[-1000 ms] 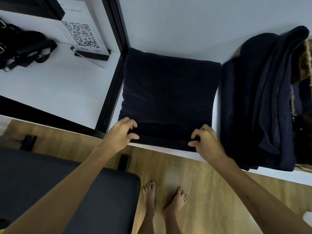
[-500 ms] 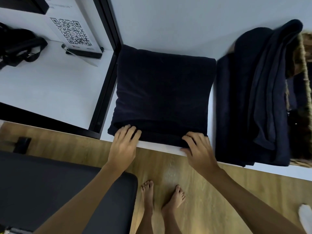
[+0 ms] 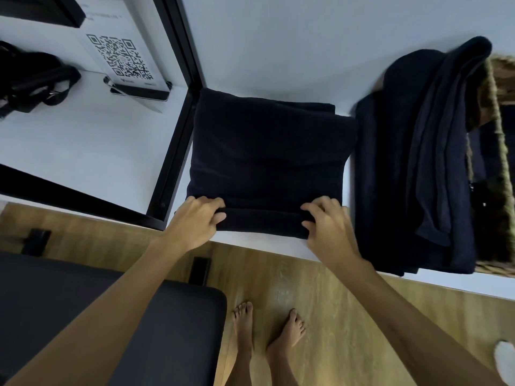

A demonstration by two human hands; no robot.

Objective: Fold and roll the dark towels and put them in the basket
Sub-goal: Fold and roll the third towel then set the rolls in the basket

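So far one folded dark towel (image 3: 267,162) lies on the worktop (image 3: 278,51), its near edge turned over, left hand (image 3: 196,221) and right hand (image 3: 328,227) clamped on that starting roll. Beside it, unrolled towels (image 3: 418,162) wait against the basket (image 3: 501,79).

Left hand (image 3: 196,222), right hand (image 3: 330,227) gripping rolled near edge, dark towel (image 3: 269,162)

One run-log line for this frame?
step: rolling start | left hand, right hand: gripping folded towel near edge | towel pile: waiting | basket: right
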